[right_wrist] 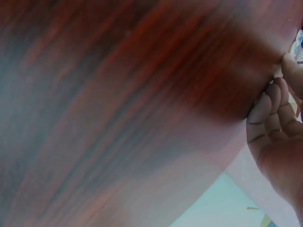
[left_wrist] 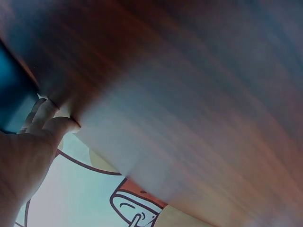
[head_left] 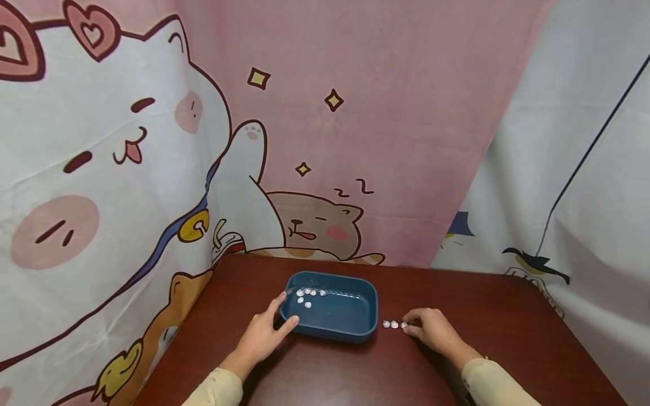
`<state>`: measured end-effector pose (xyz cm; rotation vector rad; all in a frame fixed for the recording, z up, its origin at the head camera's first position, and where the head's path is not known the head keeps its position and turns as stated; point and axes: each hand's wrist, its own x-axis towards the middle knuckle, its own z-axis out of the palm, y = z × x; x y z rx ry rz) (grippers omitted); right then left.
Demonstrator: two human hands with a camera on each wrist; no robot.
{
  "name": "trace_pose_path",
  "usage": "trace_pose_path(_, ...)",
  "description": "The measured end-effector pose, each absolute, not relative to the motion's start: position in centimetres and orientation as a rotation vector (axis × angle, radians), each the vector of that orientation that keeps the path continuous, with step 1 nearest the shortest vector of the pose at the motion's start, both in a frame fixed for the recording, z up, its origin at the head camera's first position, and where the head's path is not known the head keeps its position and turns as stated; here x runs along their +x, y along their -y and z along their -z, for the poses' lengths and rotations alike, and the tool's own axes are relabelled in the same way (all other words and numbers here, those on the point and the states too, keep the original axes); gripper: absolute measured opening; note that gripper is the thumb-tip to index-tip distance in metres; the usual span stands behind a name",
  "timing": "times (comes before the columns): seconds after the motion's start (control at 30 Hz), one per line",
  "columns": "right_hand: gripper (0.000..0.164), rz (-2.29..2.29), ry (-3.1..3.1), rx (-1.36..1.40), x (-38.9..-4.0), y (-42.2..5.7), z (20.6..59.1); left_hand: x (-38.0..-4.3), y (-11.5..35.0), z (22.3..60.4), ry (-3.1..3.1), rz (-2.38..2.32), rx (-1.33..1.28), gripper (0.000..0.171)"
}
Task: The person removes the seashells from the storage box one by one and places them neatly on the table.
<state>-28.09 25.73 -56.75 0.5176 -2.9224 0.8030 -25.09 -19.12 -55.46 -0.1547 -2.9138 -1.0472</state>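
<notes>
A blue rectangular tray (head_left: 330, 332) sits on the table in the head view, with several small whitish, shell-like pieces (head_left: 307, 305) in its left part. My left hand (head_left: 261, 336) touches the tray's left side, thumb and index finger spread apart along the rim. Right of the tray, three similar pieces (head_left: 394, 325) lie in a short row on the tabletop. At the row's right end my right hand (head_left: 434, 330) pinches the last piece (head_left: 404, 325) between thumb and fingertips, low at the table. Its fingers (right_wrist: 259, 111) are curled in the right wrist view.
The dark reddish-brown wooden table (head_left: 325, 372) shows a glossy patch of light in front of the tray. A printed cloth (head_left: 406, 141) with cartoon animals hangs along the table's back and sides.
</notes>
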Motion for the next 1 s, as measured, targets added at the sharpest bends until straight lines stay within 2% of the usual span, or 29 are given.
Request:
trace_pose_path(0.73,0.012,-0.817,2.917,0.542,-28.10,-26.05,57.07,-24.88,19.00,55.23,2.917,1.041,-0.156,0.080)
trace_pose_path(1.0,0.017,-0.838,2.926,0.536,-28.02,-26.04,56.93,-24.89,19.03,55.25,2.920,1.030,-0.148,0.080)
